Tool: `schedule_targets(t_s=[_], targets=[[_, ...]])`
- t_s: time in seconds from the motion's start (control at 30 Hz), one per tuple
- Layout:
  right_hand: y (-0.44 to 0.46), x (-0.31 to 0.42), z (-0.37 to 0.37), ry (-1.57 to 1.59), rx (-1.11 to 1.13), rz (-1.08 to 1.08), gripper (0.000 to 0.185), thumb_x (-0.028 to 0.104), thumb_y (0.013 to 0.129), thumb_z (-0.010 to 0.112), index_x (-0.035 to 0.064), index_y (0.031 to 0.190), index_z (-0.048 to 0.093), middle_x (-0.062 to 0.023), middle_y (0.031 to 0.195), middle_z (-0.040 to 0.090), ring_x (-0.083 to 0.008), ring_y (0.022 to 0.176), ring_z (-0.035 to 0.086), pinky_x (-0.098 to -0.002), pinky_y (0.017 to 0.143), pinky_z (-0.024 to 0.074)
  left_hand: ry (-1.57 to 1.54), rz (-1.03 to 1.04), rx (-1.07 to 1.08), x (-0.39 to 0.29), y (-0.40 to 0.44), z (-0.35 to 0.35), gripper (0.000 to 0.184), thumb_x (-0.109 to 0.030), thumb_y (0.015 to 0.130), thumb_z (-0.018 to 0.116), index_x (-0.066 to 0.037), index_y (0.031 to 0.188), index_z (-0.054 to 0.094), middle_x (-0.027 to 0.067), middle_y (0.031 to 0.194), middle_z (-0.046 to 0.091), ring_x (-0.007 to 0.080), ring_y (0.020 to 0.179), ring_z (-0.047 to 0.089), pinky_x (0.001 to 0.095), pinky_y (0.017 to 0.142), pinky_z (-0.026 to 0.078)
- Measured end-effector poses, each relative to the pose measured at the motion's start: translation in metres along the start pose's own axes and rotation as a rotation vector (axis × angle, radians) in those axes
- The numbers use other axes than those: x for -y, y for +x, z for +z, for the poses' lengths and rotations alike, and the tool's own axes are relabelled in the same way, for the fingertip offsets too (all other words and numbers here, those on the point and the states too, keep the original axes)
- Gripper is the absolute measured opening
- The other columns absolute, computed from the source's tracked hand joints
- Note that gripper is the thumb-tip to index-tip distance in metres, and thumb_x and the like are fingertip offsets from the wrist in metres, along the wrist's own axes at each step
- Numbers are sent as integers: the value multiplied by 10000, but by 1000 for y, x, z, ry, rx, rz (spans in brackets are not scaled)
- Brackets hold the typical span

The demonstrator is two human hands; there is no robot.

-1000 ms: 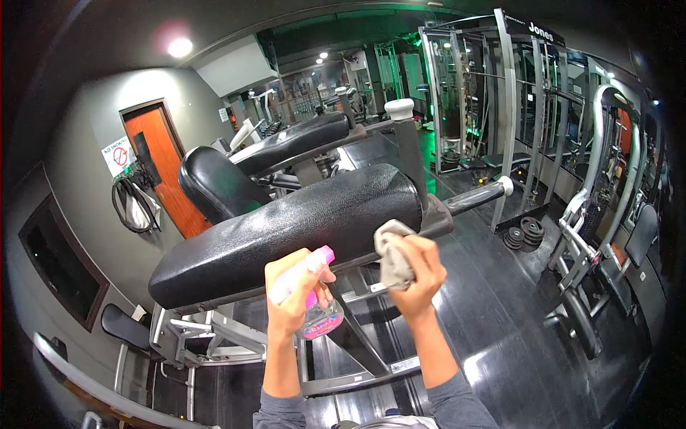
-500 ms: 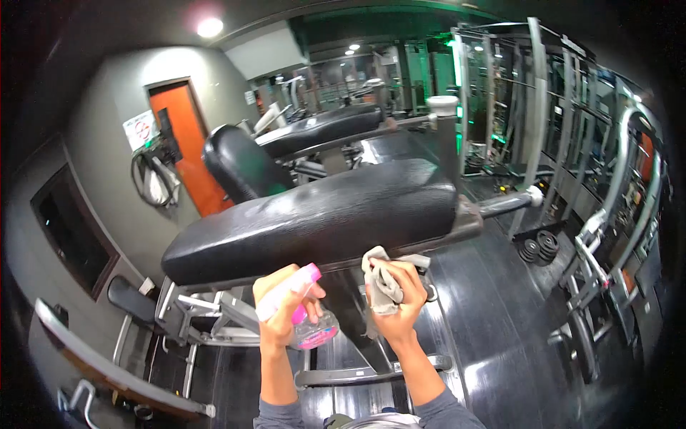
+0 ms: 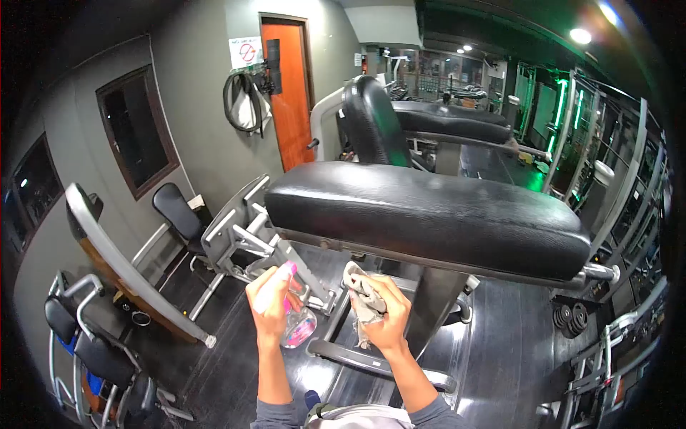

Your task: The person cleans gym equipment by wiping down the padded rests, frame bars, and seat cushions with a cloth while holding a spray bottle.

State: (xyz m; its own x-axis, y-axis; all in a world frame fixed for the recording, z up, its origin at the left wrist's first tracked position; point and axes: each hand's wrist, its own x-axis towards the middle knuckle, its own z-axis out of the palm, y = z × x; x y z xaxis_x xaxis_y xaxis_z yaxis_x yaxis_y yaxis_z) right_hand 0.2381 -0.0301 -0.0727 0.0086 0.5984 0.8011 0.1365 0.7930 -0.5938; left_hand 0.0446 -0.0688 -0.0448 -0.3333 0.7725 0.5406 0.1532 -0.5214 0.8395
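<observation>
My left hand (image 3: 270, 304) is wrapped round a clear spray bottle (image 3: 300, 327) with a pink nozzle and a pink label. To its right, my right hand (image 3: 386, 314) grips a crumpled grey cloth (image 3: 366, 297). Both hands are in the air, below the near edge of a long black padded bench (image 3: 429, 211), and neither touches it. The bench pad's upper surface is shiny under the lights.
A grey bench frame (image 3: 357, 357) stands on the dark floor below my hands. Further gym machines (image 3: 107, 350) are at the left. An orange door (image 3: 289, 93) is behind, and weight plates (image 3: 572, 318) lie at the right.
The view has swung left, so the bench pad now sits further right and more machines show at the left. Both hands have dropped slightly away from the pad, still holding bottle and cloth.
</observation>
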Motion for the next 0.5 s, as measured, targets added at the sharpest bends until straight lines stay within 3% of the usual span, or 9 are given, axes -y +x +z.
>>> schedule_targets(t_s=[0.23,0.33,0.5], targets=[[6,1,56,-57,-63,41,351,-15,711,751,15,1059,716,-127,958,684,-244,845,698,-298,740,534,-79,-111,12,12,26,-25,353,-211,957,586,39,708,602,70,606,580,127,417,552,262,417,416],[5,0,72,-200,-99,-74,396,9,679,766,63,1070,731,-95,987,691,-256,855,712,-321,730,560,-68,-154,67,22,36,-35,348,-197,951,591,36,692,591,69,598,583,117,428,556,255,420,413],[18,2,106,-375,-146,-88,482,16,633,765,109,1104,726,-43,1062,695,-253,915,712,-349,764,580,-38,-167,79,31,44,-51,287,-138,922,596,35,693,593,66,581,594,106,439,562,242,422,411]])
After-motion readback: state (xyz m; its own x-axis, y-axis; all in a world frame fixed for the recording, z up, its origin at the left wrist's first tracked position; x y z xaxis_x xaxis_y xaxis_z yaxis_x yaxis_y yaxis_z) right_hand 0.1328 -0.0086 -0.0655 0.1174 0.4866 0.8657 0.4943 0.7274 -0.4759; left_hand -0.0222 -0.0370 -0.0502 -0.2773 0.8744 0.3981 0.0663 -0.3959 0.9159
